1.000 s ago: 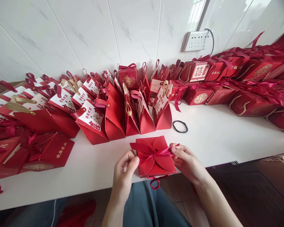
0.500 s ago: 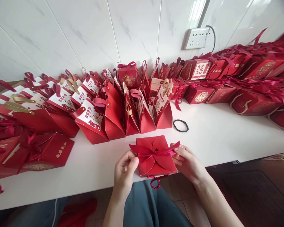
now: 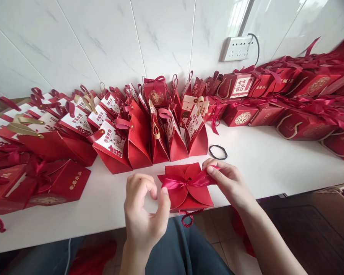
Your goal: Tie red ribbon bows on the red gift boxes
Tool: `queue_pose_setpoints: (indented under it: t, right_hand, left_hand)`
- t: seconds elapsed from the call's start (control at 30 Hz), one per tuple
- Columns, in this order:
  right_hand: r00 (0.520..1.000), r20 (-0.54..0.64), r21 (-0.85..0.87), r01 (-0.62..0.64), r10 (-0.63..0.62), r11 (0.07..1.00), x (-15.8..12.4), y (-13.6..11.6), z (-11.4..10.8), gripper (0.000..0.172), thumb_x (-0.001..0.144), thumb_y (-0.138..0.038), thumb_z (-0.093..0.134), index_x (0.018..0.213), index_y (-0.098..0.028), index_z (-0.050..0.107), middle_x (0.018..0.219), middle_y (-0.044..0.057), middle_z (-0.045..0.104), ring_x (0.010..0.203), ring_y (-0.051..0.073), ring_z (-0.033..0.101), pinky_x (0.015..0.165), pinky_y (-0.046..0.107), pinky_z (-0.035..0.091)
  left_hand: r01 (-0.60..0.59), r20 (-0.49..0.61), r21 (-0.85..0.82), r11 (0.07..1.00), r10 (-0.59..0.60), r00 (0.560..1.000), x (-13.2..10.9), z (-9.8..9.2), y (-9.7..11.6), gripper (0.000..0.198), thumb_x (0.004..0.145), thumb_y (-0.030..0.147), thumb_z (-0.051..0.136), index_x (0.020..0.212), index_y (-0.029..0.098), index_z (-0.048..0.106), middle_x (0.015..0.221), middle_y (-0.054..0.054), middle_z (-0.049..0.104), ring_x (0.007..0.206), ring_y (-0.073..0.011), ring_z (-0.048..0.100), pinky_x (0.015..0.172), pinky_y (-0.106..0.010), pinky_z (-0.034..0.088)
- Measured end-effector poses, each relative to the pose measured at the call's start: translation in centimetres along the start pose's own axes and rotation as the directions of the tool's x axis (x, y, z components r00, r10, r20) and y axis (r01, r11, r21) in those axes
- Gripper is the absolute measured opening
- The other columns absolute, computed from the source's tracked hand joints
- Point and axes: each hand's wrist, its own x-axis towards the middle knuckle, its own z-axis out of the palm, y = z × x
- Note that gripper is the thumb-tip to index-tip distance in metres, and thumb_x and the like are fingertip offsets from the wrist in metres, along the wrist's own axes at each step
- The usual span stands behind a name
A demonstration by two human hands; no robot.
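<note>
A small red gift box [image 3: 189,193] with petal-shaped flaps stands at the near edge of the white table [image 3: 260,168]. A pink-red ribbon [image 3: 183,182] lies across its top. My left hand [image 3: 141,214] pinches the ribbon's left end between thumb and forefinger. My right hand [image 3: 227,183] pinches the ribbon's right end at the box's upper right corner. A red cord handle [image 3: 187,218] hangs from the box over the table edge.
Several red gift bags [image 3: 137,133] stand in rows behind the box and to the left. Red ribboned boxes [image 3: 304,103] pile up at the right. A black hair tie [image 3: 218,152] lies on the table. A wall socket [image 3: 236,48] is on the tiled wall.
Both hands have lifted and pulled the ribbon ends outward, drawing the ribbon taut across the box top. My left hand has risen higher over the table edge.
</note>
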Motion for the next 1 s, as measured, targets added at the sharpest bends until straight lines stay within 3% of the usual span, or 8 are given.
queue_pose_setpoints:
  t: [0.13, 0.3, 0.43, 0.57, 0.73, 0.87, 1.0]
  right_hand:
    - [0.998, -0.020, -0.048, -0.060, 0.059, 0.997, 1.0, -1.0, 0.8, 0.043, 0.073, -0.055, 0.076, 0.065, -0.016, 0.057, 0.070, 0.000, 0.051, 0.059, 0.011, 0.050, 0.050, 0.022, 0.049]
    - [0.997, -0.009, -0.324, -0.079, 0.080, 0.943, 2.7, -1.8, 1.5, 0.045, 0.076, -0.061, 0.067, 0.070, -0.017, 0.056, 0.065, 0.000, 0.054, 0.055, 0.013, 0.051, 0.047, 0.024, 0.043]
    - [0.999, -0.005, -0.444, -0.034, 0.035, 0.896, 3.8, -1.8, 1.5, 0.040, 0.077, -0.051, 0.068, 0.061, -0.017, 0.056, 0.057, -0.003, 0.048, 0.050, 0.010, 0.044, 0.048, 0.025, 0.036]
    - [0.999, 0.018, -0.524, 0.037, -0.033, 0.851, 4.5, -1.6, 1.1, 0.033, 0.075, -0.041, 0.070, 0.057, -0.017, 0.058, 0.060, -0.001, 0.055, 0.054, 0.011, 0.045, 0.055, 0.027, 0.036]
    - [0.985, 0.129, -0.503, 0.164, -0.114, 0.849, 5.1, -2.0, 0.6, 0.020, 0.078, -0.038, 0.070, 0.071, -0.019, 0.067, 0.079, 0.003, 0.064, 0.074, 0.017, 0.055, 0.070, 0.031, 0.042]
    - [0.951, 0.282, -0.374, 0.233, -0.129, 0.897, 5.6, -2.4, 0.6, 0.031, 0.080, -0.050, 0.069, 0.075, -0.020, 0.068, 0.079, 0.004, 0.065, 0.076, 0.019, 0.059, 0.072, 0.032, 0.046]
    - [0.925, 0.348, -0.263, 0.251, -0.151, 0.932, 6.2, -2.4, 0.5, 0.038, 0.079, -0.058, 0.068, 0.075, -0.020, 0.069, 0.077, 0.004, 0.064, 0.073, 0.018, 0.059, 0.070, 0.032, 0.048]
  left_hand:
    - [-0.081, -0.010, 0.050, 0.996, 0.081, 0.997, -0.1, 0.2, 0.7, 0.023, 0.085, 0.006, 0.055, 0.074, 0.019, 0.040, 0.079, 0.000, 0.046, 0.080, -0.0143, 0.047, 0.071, -0.029, 0.040]
    - [-0.211, 0.207, 0.171, 0.962, 0.175, 0.963, 0.0, 1.9, 1.4, 0.010, 0.088, 0.009, 0.060, 0.093, 0.018, 0.057, 0.096, -0.004, 0.062, 0.092, -0.0163, 0.056, 0.087, -0.034, 0.042]
    - [-0.220, 0.203, 0.209, 0.953, 0.177, 0.963, -0.4, 2.5, 1.3, 0.013, 0.089, 0.007, 0.059, 0.095, 0.018, 0.061, 0.087, -0.002, 0.063, 0.082, -0.0149, 0.055, 0.082, -0.033, 0.041]
    - [-0.218, 0.191, 0.236, 0.947, 0.174, 0.966, -0.8, 2.5, 1.2, 0.016, 0.090, 0.008, 0.057, 0.100, 0.018, 0.065, 0.086, -0.003, 0.064, 0.082, -0.0163, 0.054, 0.080, -0.033, 0.043]
    - [-0.214, 0.206, 0.202, 0.956, 0.172, 0.963, -0.9, 2.4, 1.3, 0.020, 0.090, 0.008, 0.054, 0.101, 0.021, 0.064, 0.092, -0.003, 0.068, 0.085, -0.0175, 0.058, 0.083, -0.034, 0.043]
    - [-0.200, 0.190, 0.161, 0.967, 0.168, 0.967, -0.9, 2.5, 1.3, 0.020, 0.089, 0.005, 0.054, 0.098, 0.020, 0.064, 0.095, -0.003, 0.069, 0.088, -0.0173, 0.059, 0.085, -0.035, 0.043]
    - [-0.189, 0.171, 0.144, 0.971, 0.163, 0.972, -1.0, 2.6, 1.3, 0.021, 0.090, 0.005, 0.053, 0.098, 0.020, 0.065, 0.093, -0.003, 0.070, 0.085, -0.0169, 0.059, 0.085, -0.035, 0.042]
